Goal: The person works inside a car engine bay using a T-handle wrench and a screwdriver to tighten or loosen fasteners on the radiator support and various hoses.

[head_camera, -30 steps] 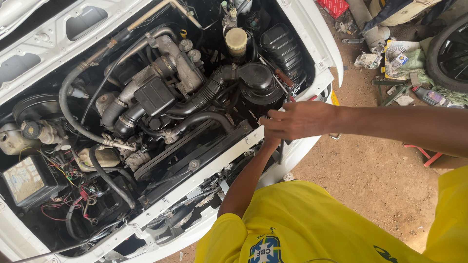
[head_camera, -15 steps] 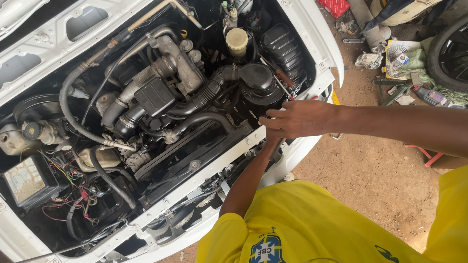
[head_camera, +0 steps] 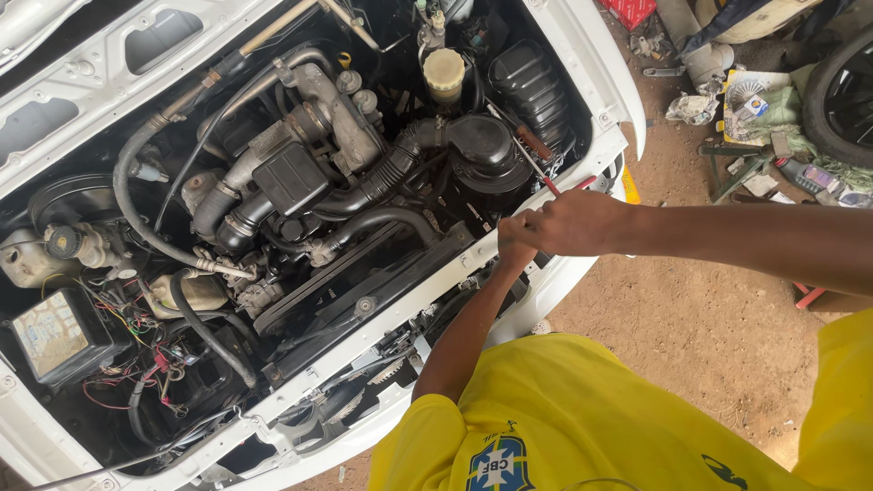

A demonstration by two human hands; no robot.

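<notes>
I lean over the open engine bay of a white car. My right hand (head_camera: pixel 573 223) is curled into a fist at the bay's front right edge. Bits of a red-handled tool (head_camera: pixel 551 186) stick out above its knuckles. Just below it, my left hand (head_camera: pixel 512 253) is closed against the white front crossmember (head_camera: pixel 400 314); what it grips is hidden. A black round air-cleaner housing (head_camera: pixel 482 145) and its ribbed hose (head_camera: pixel 391 173) lie just beyond the hands. A thin screwdriver with a brown handle (head_camera: pixel 532 141) rests beside the housing.
A cream-capped reservoir (head_camera: pixel 445 73) stands at the back of the bay. A battery (head_camera: pixel 50 336) with loose red and black wires sits at the left. The raised bonnet (head_camera: pixel 109 55) is at the top left. Tools, rags and a tyre (head_camera: pixel 832 91) litter the dirt ground at the right.
Both hands stay at the same spot on the front edge, with only a slight shift. Nothing else has moved.
</notes>
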